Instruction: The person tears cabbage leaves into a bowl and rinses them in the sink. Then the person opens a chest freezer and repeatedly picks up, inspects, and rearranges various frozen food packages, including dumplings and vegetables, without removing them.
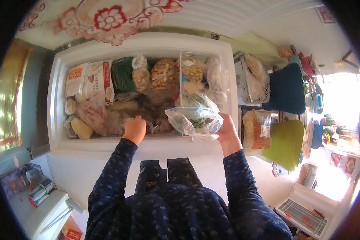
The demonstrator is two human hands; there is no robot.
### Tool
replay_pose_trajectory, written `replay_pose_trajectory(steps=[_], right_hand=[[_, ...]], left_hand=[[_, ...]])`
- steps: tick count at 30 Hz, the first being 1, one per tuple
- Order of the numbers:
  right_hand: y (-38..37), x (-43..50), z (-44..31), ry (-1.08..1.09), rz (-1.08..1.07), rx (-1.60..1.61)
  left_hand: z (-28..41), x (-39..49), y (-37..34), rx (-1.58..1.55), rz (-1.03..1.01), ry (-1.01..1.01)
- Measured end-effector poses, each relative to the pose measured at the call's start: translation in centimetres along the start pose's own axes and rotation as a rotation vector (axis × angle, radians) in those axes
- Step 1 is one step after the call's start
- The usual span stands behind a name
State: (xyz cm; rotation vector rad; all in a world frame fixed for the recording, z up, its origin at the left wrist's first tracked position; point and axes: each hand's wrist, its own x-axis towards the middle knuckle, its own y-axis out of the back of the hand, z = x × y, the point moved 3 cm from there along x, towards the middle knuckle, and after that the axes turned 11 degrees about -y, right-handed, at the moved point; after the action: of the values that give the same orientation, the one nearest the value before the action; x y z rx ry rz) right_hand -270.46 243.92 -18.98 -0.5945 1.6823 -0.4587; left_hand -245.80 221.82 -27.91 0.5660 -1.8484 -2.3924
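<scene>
A chest freezer [144, 147] stands open before me, packed with bagged food. My right hand [228, 129] grips the right side of a clear zip bag [183, 123] whose mouth gapes; leafy greens [199, 121] show in it. This bag is above the freezer's front right part, over a white wire basket [180, 78]. My left hand [135, 129] is curled into a fist over the front middle of the freezer. Clear plastic film [150, 126] lies close beside its fingers; whether the fist holds any of it is hidden.
Inside the freezer are a white printed food bag [97, 79], a green bag [123, 75] and a bag of yellow-brown pieces [164, 73]. A patterned cloth [111, 18] hangs over the back edge. Chairs [285, 144] stand at right, a white cabinet [48, 214] at lower left.
</scene>
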Motion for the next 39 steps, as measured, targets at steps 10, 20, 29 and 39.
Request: replay_pose_trajectory(steps=[10, 20, 29, 39], right_hand=[[8.6, 3.2, 0.3, -0.065, 0.12, 0.106], [8.7, 3.6, -0.4, -0.055, 0.232, -0.1], [-2.2, -10.2, -2.9, 1.274, 0.617, -1.414], [-4.8, -10.1, -2.0, 0.914, 0.552, -1.884]], left_hand=[[5.0, 2.3, -2.3, -0.208, -0.205, 0.08], [11.8, 3.7, 6.5, -0.862, 0.191, -0.053], [15.5, 4.9, 11.5, -1.12, 0.508, -0.001], [15.9, 5.0, 15.5, -1.079, 0.761, 0.169]])
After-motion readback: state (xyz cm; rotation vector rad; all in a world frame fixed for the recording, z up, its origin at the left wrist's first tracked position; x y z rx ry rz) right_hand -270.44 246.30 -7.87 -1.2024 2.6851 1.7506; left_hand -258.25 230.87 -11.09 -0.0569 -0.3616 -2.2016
